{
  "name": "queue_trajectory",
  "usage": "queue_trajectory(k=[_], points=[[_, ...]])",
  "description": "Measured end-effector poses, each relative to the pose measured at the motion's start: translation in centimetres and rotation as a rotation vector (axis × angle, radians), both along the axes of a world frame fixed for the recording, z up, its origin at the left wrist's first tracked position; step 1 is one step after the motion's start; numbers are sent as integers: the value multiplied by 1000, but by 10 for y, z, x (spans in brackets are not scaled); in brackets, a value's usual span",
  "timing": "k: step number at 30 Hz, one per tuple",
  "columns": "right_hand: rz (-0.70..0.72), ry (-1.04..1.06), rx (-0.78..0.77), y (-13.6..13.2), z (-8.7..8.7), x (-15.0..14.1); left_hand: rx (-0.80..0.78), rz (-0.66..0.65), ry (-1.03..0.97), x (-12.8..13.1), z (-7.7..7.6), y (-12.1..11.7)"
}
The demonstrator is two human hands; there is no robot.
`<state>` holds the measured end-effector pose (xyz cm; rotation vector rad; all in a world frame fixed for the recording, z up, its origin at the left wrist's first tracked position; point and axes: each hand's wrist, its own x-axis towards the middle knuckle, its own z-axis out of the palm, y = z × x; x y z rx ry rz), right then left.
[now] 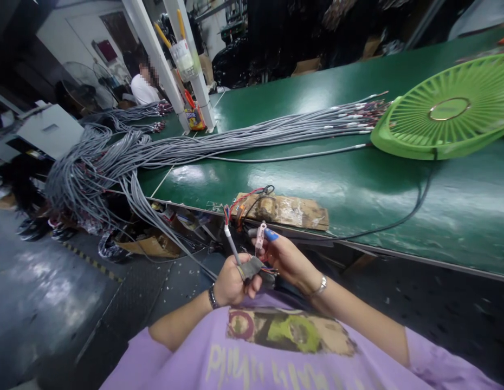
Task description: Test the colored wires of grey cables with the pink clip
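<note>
My left hand (231,283) is closed around a grey cable (231,246) whose stripped end fans into red, blue and other coloured wires (226,213) pointing up. A grey tape-like piece (252,267) sits between my two hands. My right hand (285,257) pinches small coloured wire ends and holds a small tool with a blue tip (270,234) and a pale pink tag (260,234). Both hands hover in front of my chest, just below the near edge of the green table (357,179).
A long bundle of grey cables (252,135) runs across the table and spills off its left end. A green fan grille (447,111) lies at right, with its black cord trailing. A worn cardboard pad (288,210) sits at the table edge. A person in white (143,86) sits far back.
</note>
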<state>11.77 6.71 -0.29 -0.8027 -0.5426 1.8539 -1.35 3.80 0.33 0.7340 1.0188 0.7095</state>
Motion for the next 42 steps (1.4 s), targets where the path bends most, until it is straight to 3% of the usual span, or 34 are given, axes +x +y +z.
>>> queue_trajectory(k=[9,16,23,34,42], points=[[-35,-16,-87,5,2,1,5,4,-4,1,3,1],[-3,183,-113,8,-6,3,-40,-32,-76,3,5,6],[-14,248,-103,9,-15,1,-98,-14,-119,5,0,7],[124,240,-90,9,-12,7,-43,-19,-15,2,3,-4],[4,160,-38,8,-9,5,52,160,-3,8,-1,-6]])
